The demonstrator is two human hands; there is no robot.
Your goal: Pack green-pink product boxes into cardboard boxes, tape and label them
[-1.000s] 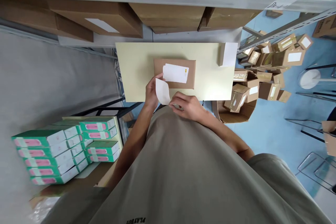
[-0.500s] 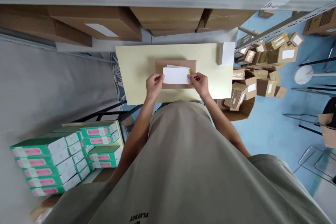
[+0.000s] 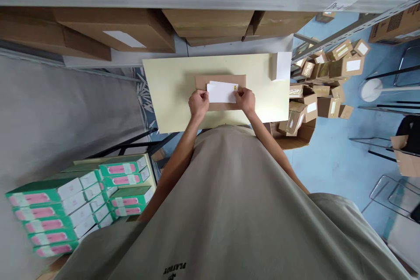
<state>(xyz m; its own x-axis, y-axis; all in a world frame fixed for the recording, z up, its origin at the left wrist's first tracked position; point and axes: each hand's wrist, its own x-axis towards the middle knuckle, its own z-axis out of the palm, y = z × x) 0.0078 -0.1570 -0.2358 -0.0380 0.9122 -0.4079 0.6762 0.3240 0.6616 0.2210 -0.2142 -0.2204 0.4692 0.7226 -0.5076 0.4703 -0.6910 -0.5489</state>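
Observation:
A flat brown cardboard parcel lies on a pale yellow tabletop. On its top sits a white label with a small yellow mark at its right end. My left hand pinches the label's left edge with curled fingers. My right hand pinches its right edge the same way. Both hands rest against the parcel's near side.
A white pad of labels lies at the table's right end. Large brown cartons fill the shelf behind. Green and pink boxes are stacked at lower left. Several small labelled parcels lie heaped on the blue floor at right, near metal chair frames.
A second ago both hands held a curled white sheet near my body. They have since moved forward onto the parcel and now grip the label at both ends.

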